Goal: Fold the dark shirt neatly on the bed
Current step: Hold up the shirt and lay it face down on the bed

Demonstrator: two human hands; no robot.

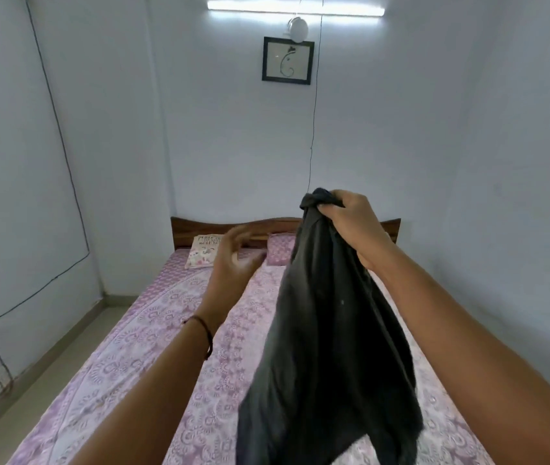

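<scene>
charcoal-grey fabric shirt (327, 330): plain | lilac-pink bed sheet (152, 330): white paisley and medallion print | small white pillow (203, 252): pink floral print, dark lettering | rectangular pink pillow (280, 250): fine pale print | wooden headboard (199, 229): reddish brown | rectangular picture frame (287, 60): black

Walls (99, 129) pale blue. Lit tube light (295, 4) above a framed picture (287, 60). Bed (132, 347), wooden headboard (199, 231), pink patterned sheet. Black cable (59, 129) on left wall; grey floor (65, 364) beside.
</scene>
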